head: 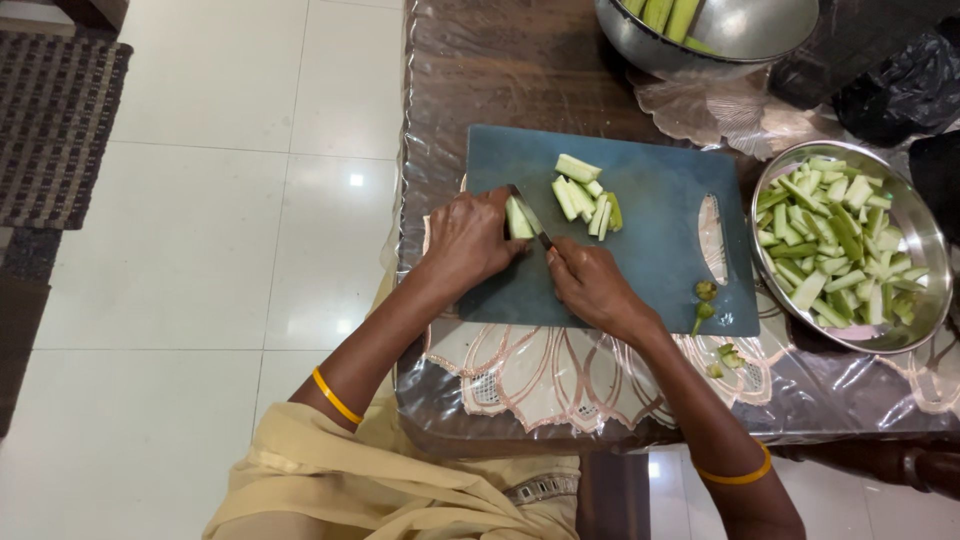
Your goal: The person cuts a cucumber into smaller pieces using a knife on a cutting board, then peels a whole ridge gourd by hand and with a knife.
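My left hand (468, 240) pins a pale green vegetable piece (518, 219) to the blue-grey cutting board (660, 260). My right hand (590, 288) grips a knife (530, 214); its blade lies against that piece, and its handle is hidden in the fist. Several cut green sticks (585, 193) lie in a small heap just beyond the blade, near the middle of the board.
A steel bowl (935, 290) at the right holds several cut sticks. Another steel bowl (745, 40) with uncut pieces stands at the back. Vegetable stem ends (705, 300) lie by the board's right corner. The table's left edge (403, 200) drops to a white tiled floor.
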